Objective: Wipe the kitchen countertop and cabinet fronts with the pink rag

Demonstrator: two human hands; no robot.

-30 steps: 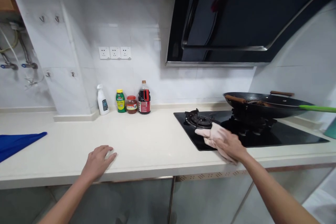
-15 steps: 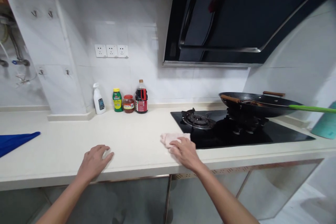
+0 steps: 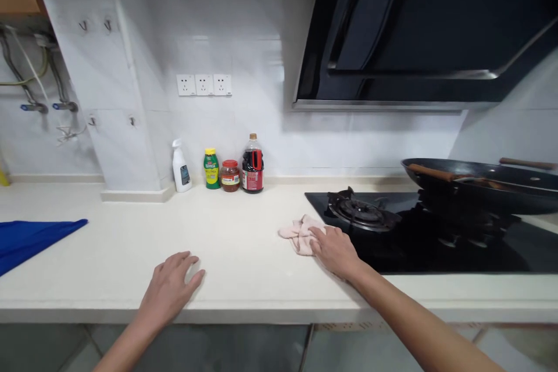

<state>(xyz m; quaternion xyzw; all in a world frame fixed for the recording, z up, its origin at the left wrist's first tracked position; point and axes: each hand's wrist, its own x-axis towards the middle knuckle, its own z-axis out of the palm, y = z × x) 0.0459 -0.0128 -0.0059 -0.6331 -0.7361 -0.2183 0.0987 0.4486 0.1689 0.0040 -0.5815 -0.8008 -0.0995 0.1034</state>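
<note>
My right hand [image 3: 335, 251] presses a pale pink cloth [image 3: 300, 233] onto the white countertop [image 3: 235, 279], right beside the left edge of the black gas stove [image 3: 418, 244]. Its fingers curl over the right part of the cloth, while the rest lies bunched out to the left. My left hand [image 3: 171, 286] is near the counter's front edge, fingers apart and slightly bent, with nothing in it.
Against the back wall stand a white spray bottle [image 3: 181, 168], a green bottle [image 3: 211, 170], a red-lidded jar [image 3: 230, 177] and a dark sauce bottle [image 3: 253, 168]. A blue cloth [image 3: 35, 238] lies left. A wok [image 3: 488, 186] sits on the stove beneath the range hood [image 3: 410, 29].
The view has turned left, so everything appears further right. The pink cloth looks more bunched and lifted than before, still under my right hand. My left hand stays open over the counter.
</note>
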